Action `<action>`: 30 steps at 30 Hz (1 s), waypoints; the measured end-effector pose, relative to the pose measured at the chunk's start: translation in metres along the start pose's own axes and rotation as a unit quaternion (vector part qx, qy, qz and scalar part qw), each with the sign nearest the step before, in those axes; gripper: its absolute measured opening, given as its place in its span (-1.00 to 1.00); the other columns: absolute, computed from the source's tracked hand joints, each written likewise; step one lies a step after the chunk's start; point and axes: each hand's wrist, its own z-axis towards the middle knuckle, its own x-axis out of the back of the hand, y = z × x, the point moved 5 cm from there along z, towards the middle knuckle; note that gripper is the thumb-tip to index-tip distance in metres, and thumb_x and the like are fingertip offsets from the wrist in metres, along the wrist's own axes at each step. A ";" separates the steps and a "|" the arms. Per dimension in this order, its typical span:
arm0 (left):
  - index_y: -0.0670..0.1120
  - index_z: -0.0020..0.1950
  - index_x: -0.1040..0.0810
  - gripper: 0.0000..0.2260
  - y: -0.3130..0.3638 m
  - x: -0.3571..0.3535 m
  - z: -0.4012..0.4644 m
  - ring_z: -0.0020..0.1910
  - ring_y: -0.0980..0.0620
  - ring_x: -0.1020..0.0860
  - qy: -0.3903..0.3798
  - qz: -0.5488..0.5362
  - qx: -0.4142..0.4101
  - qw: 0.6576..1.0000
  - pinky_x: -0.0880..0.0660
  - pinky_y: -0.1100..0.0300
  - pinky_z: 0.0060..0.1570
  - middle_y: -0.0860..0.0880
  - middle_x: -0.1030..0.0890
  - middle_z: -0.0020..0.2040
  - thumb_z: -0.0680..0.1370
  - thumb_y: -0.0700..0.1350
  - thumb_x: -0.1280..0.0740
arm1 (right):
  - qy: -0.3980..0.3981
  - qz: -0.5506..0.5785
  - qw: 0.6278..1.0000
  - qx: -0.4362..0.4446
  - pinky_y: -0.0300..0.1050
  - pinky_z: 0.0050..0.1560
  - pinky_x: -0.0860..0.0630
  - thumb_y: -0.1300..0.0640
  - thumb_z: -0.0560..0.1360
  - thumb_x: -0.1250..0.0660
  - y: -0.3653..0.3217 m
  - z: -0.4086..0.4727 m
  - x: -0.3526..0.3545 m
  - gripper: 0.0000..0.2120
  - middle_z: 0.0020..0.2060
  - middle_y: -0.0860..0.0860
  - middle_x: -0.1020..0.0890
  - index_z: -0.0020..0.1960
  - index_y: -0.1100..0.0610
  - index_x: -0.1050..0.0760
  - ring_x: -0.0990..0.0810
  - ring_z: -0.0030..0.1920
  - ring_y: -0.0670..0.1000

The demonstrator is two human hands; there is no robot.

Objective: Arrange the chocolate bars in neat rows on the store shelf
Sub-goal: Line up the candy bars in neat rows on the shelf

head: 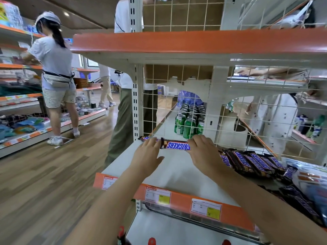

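Two Snickers bars lie end to end along the back edge of the white shelf (177,172), against the wire mesh back panel (159,110). The left hand (147,153) rests with straight fingers on the left Snickers bar (146,138) near the shelf's back left corner, covering most of it; the hand is released, curling round nothing. The right hand (205,152) lays its fingertips on the right end of the second Snickers bar (177,145), whose blue logo faces up; whether those fingers press flat or pinch the wrapper end cannot be told from here

Toward the right edge of the shelf a loose pile of Snickers bars (251,161) lies fanned out at an angle, and more Snickers bars (300,200) sit near the front right corner. The shelf's orange front strip (230,209) carries price labels (206,208)

Behind the mesh, green drink cans (188,124) stand in rows on the far side. A person in a white shirt and cap (54,68) stands at the shelving across the wooden floor (53,183) on the left
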 end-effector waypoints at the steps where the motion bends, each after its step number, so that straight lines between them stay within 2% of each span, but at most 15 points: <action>1: -0.08 0.48 -0.16 -0.44 -0.003 0.004 -0.002 0.41 -0.05 -0.25 0.009 0.006 0.001 1.000 -0.27 0.12 0.34 -0.04 -0.24 0.45 0.56 0.07 -0.25 | 0.021 0.008 1.000 0.015 -0.11 -0.25 -0.52 0.04 0.20 -0.60 -0.006 0.001 0.005 -0.66 -0.24 0.06 -0.59 -0.13 0.18 -0.60 -0.58 -0.26 0.09; 4: -0.07 0.50 -0.11 -0.40 -0.011 0.011 -0.008 0.45 -0.04 -0.19 0.025 0.027 0.006 0.999 -0.20 0.11 0.38 -0.03 -0.20 0.47 0.55 0.06 -0.27 | 0.061 0.027 0.997 0.037 -0.10 -0.14 -0.47 0.02 0.25 -0.55 -0.022 0.003 0.016 -0.66 -0.20 0.06 -0.60 -0.08 0.18 -0.59 -0.58 -0.23 0.08; 8: -0.08 0.42 -0.31 -0.56 -0.023 0.022 -0.015 0.36 -0.06 -0.32 0.045 0.021 0.002 0.999 -0.27 0.09 0.28 -0.04 -0.39 0.37 0.57 0.03 -0.24 | 0.085 0.054 0.993 0.056 -0.09 -0.16 -0.49 0.01 0.28 -0.55 -0.040 0.008 0.026 -0.66 -0.18 0.06 -0.60 -0.05 0.17 -0.59 -0.58 -0.21 0.07; 10: -0.09 0.38 -0.38 -0.60 -0.028 0.028 -0.018 0.31 -0.08 -0.38 0.051 0.028 -0.001 0.998 -0.29 0.09 0.24 -0.05 -0.47 0.31 0.58 0.03 -0.23 | 0.085 0.060 0.992 0.065 -0.11 -0.13 -0.45 0.01 0.28 -0.55 -0.045 0.010 0.028 -0.66 -0.17 0.05 -0.60 -0.04 0.16 -0.60 -0.58 -0.20 0.06; 12: -0.08 0.36 -0.41 -0.60 -0.034 0.032 -0.024 0.29 -0.07 -0.40 0.056 0.037 0.002 0.998 -0.29 0.10 0.23 -0.04 -0.49 0.28 0.57 0.05 -0.23 | 0.070 0.089 0.992 0.063 -0.09 -0.14 -0.49 0.00 0.31 -0.53 -0.047 0.012 0.030 -0.65 -0.16 0.05 -0.60 -0.01 0.16 -0.59 -0.59 -0.19 0.08; 14: -0.05 0.37 -0.40 -0.60 -0.040 0.034 -0.028 0.29 -0.03 -0.38 0.057 0.044 0.012 0.997 -0.28 0.12 0.24 0.00 -0.48 0.29 0.58 0.07 -0.21 | 0.037 0.176 0.984 0.005 -0.06 -0.07 -0.50 -0.04 0.40 -0.45 -0.043 0.014 0.034 -0.64 -0.08 0.06 -0.58 0.08 0.18 -0.57 -0.58 -0.09 0.09; 16: -0.02 0.38 -0.38 -0.60 -0.044 0.037 -0.030 0.30 -0.01 -0.36 0.057 0.050 0.021 0.997 -0.27 0.14 0.24 0.03 -0.46 0.30 0.58 0.09 -0.19 | -0.007 0.318 0.941 -0.117 -0.15 0.02 -0.42 -0.06 0.51 -0.31 -0.032 0.014 0.034 -0.62 0.05 0.04 -0.54 0.19 0.19 -0.51 -0.53 0.04 0.03; 19: 0.00 0.38 -0.37 -0.61 -0.045 0.041 -0.031 0.31 0.01 -0.36 0.058 0.058 0.022 0.996 -0.26 0.16 0.25 0.04 -0.44 0.32 0.58 0.10 -0.18 | -0.066 0.506 0.811 -0.287 -0.22 -0.02 -0.39 -0.07 0.55 -0.23 -0.017 0.010 0.025 -0.65 0.05 0.03 -0.55 0.16 0.18 -0.49 -0.56 0.08 0.04; 20: 0.01 0.38 -0.36 -0.60 -0.045 0.041 -0.032 0.31 0.02 -0.35 0.056 0.059 0.024 0.996 -0.26 0.16 0.26 0.04 -0.44 0.32 0.58 0.10 -0.18 | -0.082 0.531 0.783 -0.314 -0.20 -0.06 -0.40 -0.09 0.55 -0.22 -0.014 0.009 0.024 -0.65 0.02 0.03 -0.56 0.13 0.17 -0.50 -0.57 0.07 0.05; 22: 0.00 0.39 -0.36 -0.60 -0.044 0.041 -0.032 0.31 0.01 -0.36 0.051 0.061 0.030 0.996 -0.27 0.15 0.26 0.04 -0.44 0.31 0.58 0.11 -0.18 | -0.137 0.542 0.767 -0.316 -0.23 -0.13 -0.42 -0.10 0.54 -0.21 -0.014 0.008 0.024 -0.62 0.01 0.07 -0.60 0.13 0.19 -0.51 -0.58 0.02 0.05; 25: -0.02 0.35 -0.40 -0.61 -0.037 0.039 -0.031 0.27 -0.02 -0.39 0.059 0.055 0.020 0.997 -0.29 0.14 0.22 0.01 -0.48 0.27 0.57 0.09 -0.21 | -0.213 0.559 0.750 -0.282 -0.26 -0.18 -0.43 -0.02 0.57 -0.22 -0.023 0.004 0.025 -0.64 -0.01 0.16 -0.61 0.11 0.27 -0.54 -0.56 -0.09 0.02; 28: -0.03 0.35 -0.41 -0.62 -0.031 0.037 -0.031 0.26 -0.03 -0.40 0.057 0.058 0.007 0.997 -0.30 0.12 0.22 0.01 -0.48 0.27 0.57 0.10 -0.21 | -0.217 0.566 0.736 -0.300 -0.13 -0.08 -0.47 0.06 0.58 -0.23 -0.023 0.001 0.023 -0.69 -0.08 0.15 -0.59 0.08 0.31 -0.55 -0.53 -0.09 0.03; 30: -0.02 0.36 -0.38 -0.60 -0.029 0.035 -0.031 0.27 -0.02 -0.39 0.044 0.061 0.009 0.997 -0.30 0.12 0.21 0.02 -0.46 0.29 0.57 0.11 -0.20 | -0.211 0.567 0.733 -0.311 -0.12 -0.09 -0.48 0.09 0.58 -0.23 -0.022 0.000 0.022 -0.71 -0.11 0.13 -0.57 0.07 0.31 -0.55 -0.52 -0.09 0.04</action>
